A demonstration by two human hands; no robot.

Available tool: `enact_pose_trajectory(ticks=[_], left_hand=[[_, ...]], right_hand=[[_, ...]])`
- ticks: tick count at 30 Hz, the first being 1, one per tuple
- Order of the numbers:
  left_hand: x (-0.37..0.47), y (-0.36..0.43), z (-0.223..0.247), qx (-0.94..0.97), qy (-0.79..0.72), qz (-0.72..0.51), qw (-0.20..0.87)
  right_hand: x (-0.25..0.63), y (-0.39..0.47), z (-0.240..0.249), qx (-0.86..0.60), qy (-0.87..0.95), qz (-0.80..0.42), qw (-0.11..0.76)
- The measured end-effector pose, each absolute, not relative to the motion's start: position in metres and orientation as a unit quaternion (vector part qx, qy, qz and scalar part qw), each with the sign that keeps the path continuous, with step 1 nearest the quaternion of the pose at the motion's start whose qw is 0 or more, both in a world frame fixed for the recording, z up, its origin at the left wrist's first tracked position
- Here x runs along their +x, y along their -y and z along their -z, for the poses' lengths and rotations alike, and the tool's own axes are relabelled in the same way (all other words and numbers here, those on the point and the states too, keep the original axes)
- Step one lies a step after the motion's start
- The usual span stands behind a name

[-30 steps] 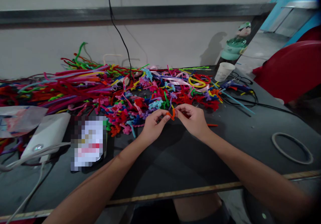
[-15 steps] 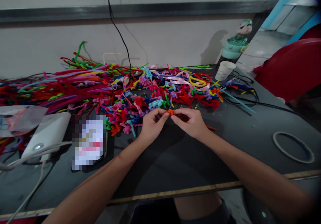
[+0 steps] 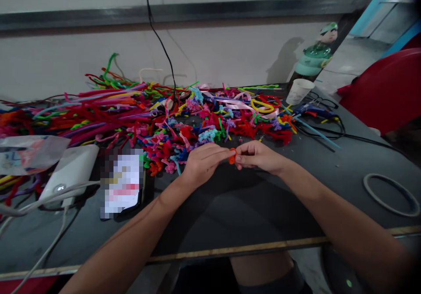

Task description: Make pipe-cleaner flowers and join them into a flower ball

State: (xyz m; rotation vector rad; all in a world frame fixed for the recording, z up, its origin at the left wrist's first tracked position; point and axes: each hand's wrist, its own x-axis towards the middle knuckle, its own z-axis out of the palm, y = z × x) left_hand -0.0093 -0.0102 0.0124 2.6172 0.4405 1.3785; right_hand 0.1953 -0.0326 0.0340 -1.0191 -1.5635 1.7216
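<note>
Between my two hands is a small orange pipe cleaner piece [image 3: 232, 156], bent into a compact curled shape, held above the dark table [image 3: 237, 210]. My right hand [image 3: 256, 155] pinches it from the right side with thumb and fingers. From the left, my left hand [image 3: 205, 162] presses its fingertips against the piece, fingers together and stretched toward it. Just behind both hands lies a heap of coloured pipe cleaner pieces [image 3: 207, 134], many twisted into small shapes.
Long straight pipe cleaners [image 3: 108, 109] pile up at the left. Nearer lie a white power bank [image 3: 70, 171] with cables and a phone [image 3: 123, 184]. A paper cup [image 3: 300, 91], a bottle [image 3: 311, 61], a glue gun [image 3: 314, 110] and a tape ring [image 3: 391, 194] are on the right.
Both hands have shifted slightly right with the orange piece, which has turned more upright. My left fingers have straightened from a thumb pinch. The view has swung a little left.
</note>
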Motion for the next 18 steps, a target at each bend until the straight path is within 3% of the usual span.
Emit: enact_pose_trajectory(ticks=[6, 10, 13, 18], left_hand=[[-0.009, 0.015, -0.015, 0.896, -0.131, -0.421, 0.055], [-0.009, 0.018, -0.020, 0.924, -0.124, -0.361, 0.014], [-0.008, 0.019, -0.022, 0.951, -0.143, -0.272, -0.012], [0.003, 0.024, -0.021, 0.918, -0.306, -0.248, 0.047]], right_hand=[[0.201, 0.034, -0.036, -0.342, 0.604, -0.694, 0.191], [0.205, 0.034, -0.040, -0.344, 0.657, -0.650, 0.166], [0.206, 0.036, -0.042, -0.392, 0.732, -0.534, 0.158], [0.191, 0.045, -0.035, -0.518, 0.821, -0.141, 0.195]])
